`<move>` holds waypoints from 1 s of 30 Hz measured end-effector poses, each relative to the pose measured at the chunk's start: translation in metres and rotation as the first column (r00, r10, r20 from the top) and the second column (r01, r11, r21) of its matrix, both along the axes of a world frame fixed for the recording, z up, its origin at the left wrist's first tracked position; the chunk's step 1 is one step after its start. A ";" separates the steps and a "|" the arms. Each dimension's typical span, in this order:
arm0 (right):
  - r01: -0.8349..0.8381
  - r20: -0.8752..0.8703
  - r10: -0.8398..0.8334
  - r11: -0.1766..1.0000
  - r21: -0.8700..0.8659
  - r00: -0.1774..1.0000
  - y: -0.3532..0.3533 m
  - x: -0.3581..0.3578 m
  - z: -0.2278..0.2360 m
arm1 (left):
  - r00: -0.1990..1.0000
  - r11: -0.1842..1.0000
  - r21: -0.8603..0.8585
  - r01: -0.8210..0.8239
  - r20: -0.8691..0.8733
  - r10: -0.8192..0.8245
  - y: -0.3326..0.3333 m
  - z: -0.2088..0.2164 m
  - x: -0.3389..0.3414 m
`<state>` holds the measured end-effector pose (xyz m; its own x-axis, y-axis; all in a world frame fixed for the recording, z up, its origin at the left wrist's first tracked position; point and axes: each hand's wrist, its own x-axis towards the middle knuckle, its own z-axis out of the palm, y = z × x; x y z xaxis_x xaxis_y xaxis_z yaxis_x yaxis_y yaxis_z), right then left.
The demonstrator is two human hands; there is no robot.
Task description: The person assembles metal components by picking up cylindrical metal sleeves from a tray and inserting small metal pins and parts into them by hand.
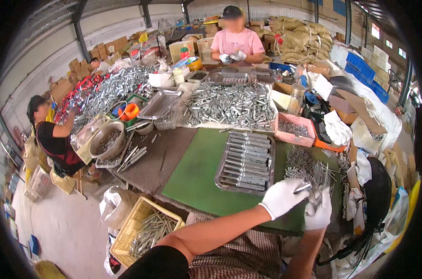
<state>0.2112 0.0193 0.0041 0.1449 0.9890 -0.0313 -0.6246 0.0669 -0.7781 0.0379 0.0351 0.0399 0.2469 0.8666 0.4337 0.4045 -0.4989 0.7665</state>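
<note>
The left grip [283, 199] had the silver cylinder [303, 188], with the right grip [319, 210] close alongside!
White-gloved left fingers were closed around it, the far end poking clear; the right fingers were bunched, but whether they pinched anything, I couldn't tell. There it was, over the right part of the green mat [187, 176], just this side of the thin pins [323, 174] and the heap of small parts [298, 162]. Its long axis ran aslant, the free end pointing right and slightly away from the wearer. The step in hand looked like two-handed work on that single piece; the next move seemed to call for a steady left hold and that end within right-hand reach. Leftward, similar cylinders [247, 161] lay stacked crosswise in the metal tray [219, 173].
</note>
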 end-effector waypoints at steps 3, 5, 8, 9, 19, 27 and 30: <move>-0.220 -0.017 0.222 0.971 0.091 0.975 0.013 -0.009 -0.010 | 0.995 0.981 -0.188 0.045 0.094 -0.028 -0.008 -0.005 0.019; 0.175 -0.095 -0.175 0.984 -0.006 0.980 0.014 -0.043 -0.004 | 0.997 0.991 -0.123 0.050 0.070 -0.042 -0.007 -0.016 0.027; 0.001 0.025 -0.003 0.997 0.075 1.000 0.015 -0.023 -0.024 | 0.997 0.994 -0.079 -0.070 -0.015 0.069 -0.007 -0.019 0.035; 0.057 -0.020 -0.056 0.996 0.069 0.998 0.014 -0.024 -0.025 | 0.999 0.996 -0.073 -0.051 -0.015 0.050 -0.006 -0.018 0.036; 0.432 0.277 -0.422 0.901 0.025 0.863 -0.014 0.029 0.017 | 0.983 0.999 0.046 -0.003 -0.185 0.012 0.016 -0.004 -0.008; 0.058 0.995 -0.095 0.994 0.093 0.017 -0.057 0.025 0.054 | 0.561 0.976 0.003 0.219 -0.819 -0.123 -0.012 0.021 -0.022; -0.025 0.989 -0.048 0.998 0.052 0.141 -0.046 0.020 0.024 | 0.551 0.962 -0.081 0.259 -0.806 -0.216 -0.015 0.003 -0.009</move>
